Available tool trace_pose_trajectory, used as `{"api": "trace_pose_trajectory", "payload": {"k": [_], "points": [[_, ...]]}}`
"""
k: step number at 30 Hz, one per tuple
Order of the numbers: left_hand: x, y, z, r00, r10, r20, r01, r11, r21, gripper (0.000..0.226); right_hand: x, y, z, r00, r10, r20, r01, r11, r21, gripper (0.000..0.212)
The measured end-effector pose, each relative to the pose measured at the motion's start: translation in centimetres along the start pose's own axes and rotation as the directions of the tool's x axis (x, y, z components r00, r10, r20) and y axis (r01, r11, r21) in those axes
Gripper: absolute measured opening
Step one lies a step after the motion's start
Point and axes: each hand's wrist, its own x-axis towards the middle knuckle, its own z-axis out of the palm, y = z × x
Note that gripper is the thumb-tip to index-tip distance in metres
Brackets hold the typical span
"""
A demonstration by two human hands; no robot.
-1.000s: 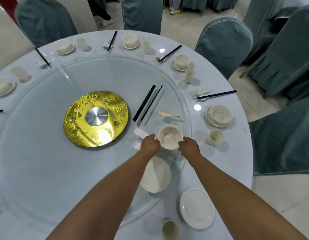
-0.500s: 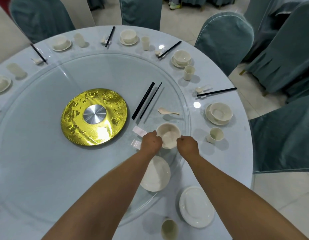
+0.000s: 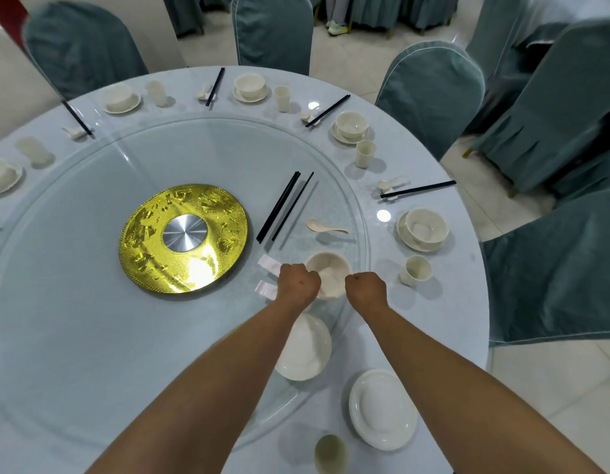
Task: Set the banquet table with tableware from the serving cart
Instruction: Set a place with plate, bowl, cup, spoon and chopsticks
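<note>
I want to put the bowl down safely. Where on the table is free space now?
Bare cloth lies between the near plate and the cup by the right hand. The glass left of the gold disc is bare. Around the bowl, with chopsticks and spoon, it is crowded.

Teal-covered chairs (image 3: 430, 94) ring the upper and right edges of the frame, standing on a pale tiled floor (image 3: 543, 388). At the top centre, a person's light shoe (image 3: 337, 28) shows beneath more draped fabric. A beige wall (image 3: 2, 80) fills the upper left corner.
</note>
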Motion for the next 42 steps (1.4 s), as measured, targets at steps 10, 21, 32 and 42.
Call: {"api": "trace_pose_trajectory", "payload": {"k": [10,21,32,42], "points": [[0.4,0.2,0.6,0.998,-0.029,0.053,0.03,0.999,-0.022,0.022,1.3,0.2,-0.1,0.994,0.109,0.021,-0.11,0.992,0.055,0.033],[0.7,-1.1,0.7,0.989,-0.139,0.046,0.14,0.99,-0.023,0.035,2.5,1.1,0.8,0.978,0.205,0.042,-0.209,0.956,0.206,0.025],[0.4,-1.3,-0.9,0.962,-0.257,0.088,0.271,0.927,-0.26,0.036,2.5,1.1,0.8,0.96,0.26,0.105,-0.281,0.894,0.348,0.028],[-1.2,0.1,-2.3,0.981,-0.176,0.079,0.191,0.944,-0.268,0.02,0.3,0.7,-1.4,0.99,0.14,0.028,-0.14,0.908,0.395,0.009]]}}
